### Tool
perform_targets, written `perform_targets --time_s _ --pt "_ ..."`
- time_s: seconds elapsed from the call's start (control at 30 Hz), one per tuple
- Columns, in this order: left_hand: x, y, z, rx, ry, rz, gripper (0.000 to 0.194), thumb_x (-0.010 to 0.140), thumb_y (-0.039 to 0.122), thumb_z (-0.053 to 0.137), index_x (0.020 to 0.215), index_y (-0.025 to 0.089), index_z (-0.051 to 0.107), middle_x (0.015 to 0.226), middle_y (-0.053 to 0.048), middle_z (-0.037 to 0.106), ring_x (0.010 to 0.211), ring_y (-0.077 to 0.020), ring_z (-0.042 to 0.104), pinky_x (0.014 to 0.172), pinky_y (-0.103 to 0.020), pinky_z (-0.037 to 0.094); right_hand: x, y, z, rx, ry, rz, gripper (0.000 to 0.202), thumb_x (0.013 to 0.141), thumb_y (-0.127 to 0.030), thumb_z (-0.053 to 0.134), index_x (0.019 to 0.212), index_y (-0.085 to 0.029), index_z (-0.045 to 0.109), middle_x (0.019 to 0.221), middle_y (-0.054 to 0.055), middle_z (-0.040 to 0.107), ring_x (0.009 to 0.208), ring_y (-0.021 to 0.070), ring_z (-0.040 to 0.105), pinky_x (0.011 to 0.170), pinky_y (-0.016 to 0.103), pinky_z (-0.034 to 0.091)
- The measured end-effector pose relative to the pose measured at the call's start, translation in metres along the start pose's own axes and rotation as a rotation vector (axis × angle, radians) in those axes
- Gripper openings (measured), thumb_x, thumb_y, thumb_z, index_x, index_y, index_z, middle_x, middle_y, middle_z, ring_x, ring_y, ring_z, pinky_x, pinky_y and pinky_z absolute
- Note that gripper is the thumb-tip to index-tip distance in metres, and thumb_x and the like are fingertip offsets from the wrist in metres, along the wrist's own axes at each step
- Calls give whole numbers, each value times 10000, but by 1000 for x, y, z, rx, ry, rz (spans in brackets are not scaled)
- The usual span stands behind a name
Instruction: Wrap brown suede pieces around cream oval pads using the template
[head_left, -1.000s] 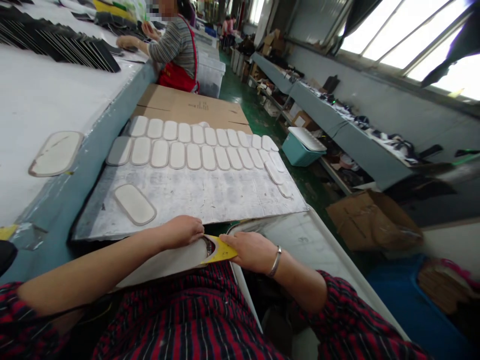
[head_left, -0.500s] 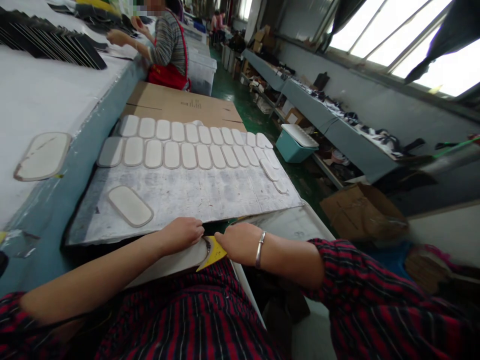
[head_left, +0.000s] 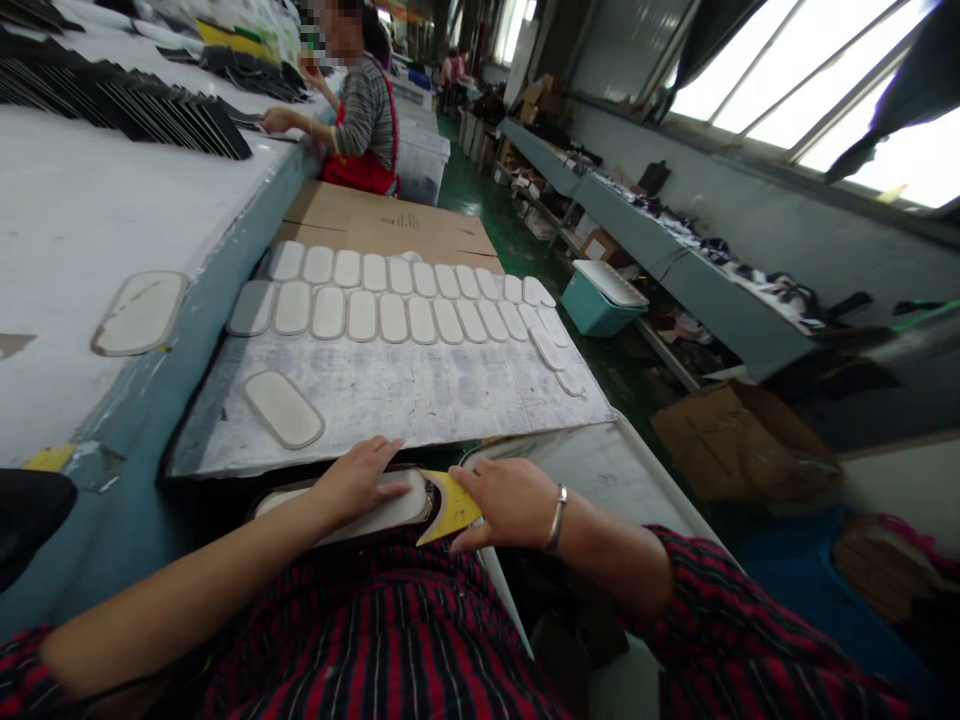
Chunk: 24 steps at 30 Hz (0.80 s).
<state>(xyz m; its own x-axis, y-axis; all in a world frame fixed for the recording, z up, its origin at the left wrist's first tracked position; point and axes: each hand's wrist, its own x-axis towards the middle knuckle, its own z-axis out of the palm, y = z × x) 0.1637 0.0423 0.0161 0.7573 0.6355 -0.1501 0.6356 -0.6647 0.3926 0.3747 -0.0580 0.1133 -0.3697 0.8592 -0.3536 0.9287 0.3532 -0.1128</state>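
A white rounded panel [head_left: 394, 507] with a dark rim lies close against my body. My left hand [head_left: 364, 480] is open on it, with fingers stretched forward and the thumb apart on its face. At the panel's right end sits a yellow piece [head_left: 452, 510] with a curved inner edge and pointed corners. My right hand [head_left: 514, 500] touches the yellow piece at its right edge, its thumb spread away from the bent fingers. Part of the panel is hidden under my left forearm. Beyond my hands, one loose white panel [head_left: 285, 408] lies on a grey-white board [head_left: 405, 390].
Two rows of similar white panels [head_left: 328, 312] cover the board's far half. On the left table [head_left: 67, 210] are another panel [head_left: 140, 313] and a row of black pieces [head_left: 142, 105]. A co-worker [head_left: 367, 120] sits beyond a cardboard sheet [head_left: 405, 220]. Rightward stand a teal bin [head_left: 600, 300] and a carton [head_left: 742, 435].
My left fingers have straightened and spread on the panel. My right thumb has moved apart from its fingers. The whole view has shifted, so surroundings appear further right.
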Motion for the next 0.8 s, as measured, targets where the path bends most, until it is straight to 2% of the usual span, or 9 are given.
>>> perform_targets --time_s 0.07,0.13,0.2,0.27,0.33,0.43,0.53,0.6,0.8 --pt "-2 -1 2 -33 -35 -35 580 808 485 503 1252 112 478 1203 -137 543 1099 -254 506 950 -342 385 -6 9 7 119 30 98 685 767 -738 383 1116 -163 518 909 112 621 837 277 609 699 349 443" --pt "-1 1 2 -49 -76 -23 495 820 468 478 1181 139 553 1166 -121 578 1082 -251 525 947 -348 389 -3 16 19 189 38 207 584 886 -635 225 1033 -170 548 899 103 635 862 249 610 716 324 426" --pt "2 4 1 -74 -102 -24 452 811 430 484 1149 145 581 1152 -116 597 1078 -254 533 956 -361 386 8 20 35 204 7 276 554 937 -537 156 970 -167 567 875 104 648 852 239 618 697 311 420" --pt "5 5 -2 -181 -121 -44 495 781 397 506 1194 127 544 1204 -123 576 1109 -251 522 983 -360 372 24 21 50 197 -34 286 547 940 -519 165 946 -161 578 859 111 657 829 247 624 668 310 421" --pt "9 2 -6 -411 -167 -77 585 772 403 481 1278 110 451 1249 -121 551 1134 -231 518 988 -340 380 42 19 61 180 -44 276 555 940 -513 168 935 -154 590 854 120 661 814 250 628 658 312 424" --pt "15 -5 -9 -693 -189 -137 718 735 405 472 1363 97 311 1335 -130 473 1191 -231 480 990 -337 389 63 16 65 146 3 262 540 949 -474 189 908 -147 616 864 122 666 825 236 627 696 312 426" --pt "20 -9 -7 -635 -176 -150 806 654 329 510 1381 75 276 1403 -148 376 1250 -255 412 1040 -355 330 77 15 64 134 43 251 521 962 -419 188 893 -155 633 889 108 668 859 219 621 731 303 420" --pt "22 -8 -6 -528 -194 -125 788 642 288 492 1373 62 302 1400 -146 381 1255 -250 406 1059 -345 300 83 16 64 135 59 248 531 968 -400 166 889 -166 636 906 94 667 877 208 616 740 295 415" --pt "20 -3 -13 -396 -210 -25 530 655 219 461 1166 137 577 1185 -72 610 1084 -238 557 964 -312 397 87 19 69 119 158 190 507 964 -427 198 838 -197 632 857 45 676 800 169 618 688 267 398"
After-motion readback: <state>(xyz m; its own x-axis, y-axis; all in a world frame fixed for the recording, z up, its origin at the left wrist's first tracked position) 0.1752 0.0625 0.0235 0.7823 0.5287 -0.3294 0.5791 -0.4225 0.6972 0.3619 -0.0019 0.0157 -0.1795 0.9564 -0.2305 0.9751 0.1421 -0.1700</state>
